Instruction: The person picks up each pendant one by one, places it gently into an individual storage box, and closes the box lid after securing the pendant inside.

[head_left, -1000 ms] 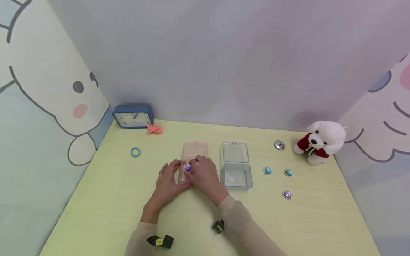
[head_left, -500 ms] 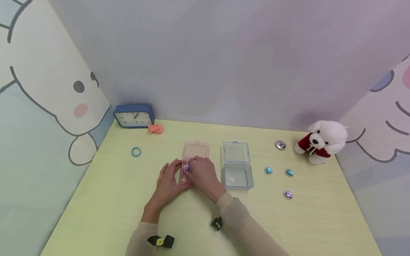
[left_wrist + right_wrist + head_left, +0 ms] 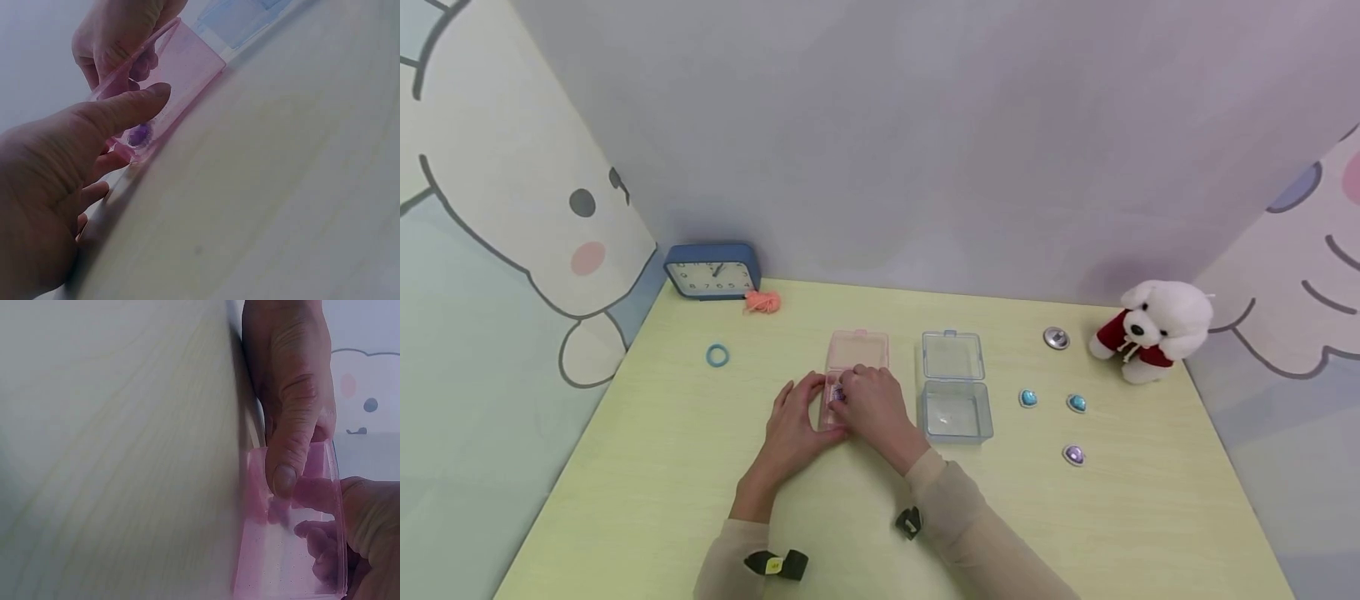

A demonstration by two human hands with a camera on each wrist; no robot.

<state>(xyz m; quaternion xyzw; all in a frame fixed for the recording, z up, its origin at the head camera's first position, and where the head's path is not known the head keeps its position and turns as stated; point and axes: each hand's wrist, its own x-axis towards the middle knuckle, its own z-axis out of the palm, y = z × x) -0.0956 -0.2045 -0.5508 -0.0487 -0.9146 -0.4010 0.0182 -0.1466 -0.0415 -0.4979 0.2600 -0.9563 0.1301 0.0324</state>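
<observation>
The left hand [image 3: 793, 429] grips the small pink plastic box [image 3: 194, 62], thumb on its near wall and fingers round the left side. The box stands with its lid [image 3: 858, 350] folded back on the table. Inside it, low against the bottom, is a purple gem button [image 3: 139, 134] with a pale rim. The right hand [image 3: 880, 412] reaches into the box from the right, its fingers curled and its thumb and index finger around the button. In the left wrist view the left thumb partly hides the right fingertips.
A clear bluish box [image 3: 957, 412] stands open to the right. Beyond it lie two blue gem buttons [image 3: 1027, 398] [image 3: 1077, 403], a purple one [image 3: 1073, 455] and a silver disc [image 3: 1056, 337]. A plush dog [image 3: 1157, 329], clock [image 3: 713, 272], coral yarn [image 3: 762, 302] and blue ring [image 3: 717, 355] sit around.
The purple gem button has sunk lower into the pink box between the right fingers and is less visible from above. The left hand has kept its grip on the box.
</observation>
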